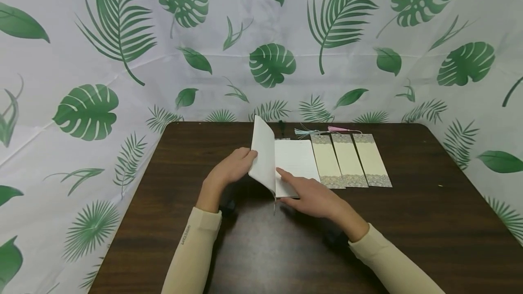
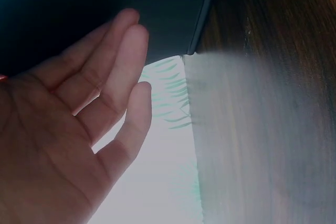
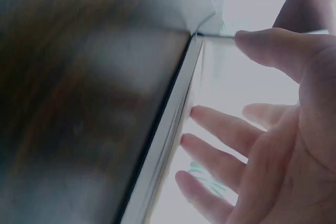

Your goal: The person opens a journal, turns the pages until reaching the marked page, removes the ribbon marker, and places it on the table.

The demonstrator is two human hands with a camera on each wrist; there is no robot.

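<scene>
A notebook point(image 1: 296, 160) stands partly open on the table, its left cover point(image 1: 263, 153) raised nearly upright. My left hand point(image 1: 230, 167) pinches the outer edge of that cover, thumb on the white inner side. In the left wrist view, the left fingers point(image 2: 131, 51) lie against the dark outside of the cover. My right hand point(image 1: 314, 196) is at the notebook's near edge, its index finger touching the lined page near the spine. Its fingers point(image 3: 210, 156) look loosely extended in the right wrist view. A thin ribbon point(image 1: 275, 207) hangs from the spine's near end.
Three cream bookmarks point(image 1: 372, 160) with patterned ends lie right of the notebook. A light blue tassel point(image 1: 304, 132) and a pink tassel point(image 1: 338, 129) lie above them. The dark wooden table point(image 1: 425, 221) meets a leaf-print backdrop point(image 1: 229, 71) behind.
</scene>
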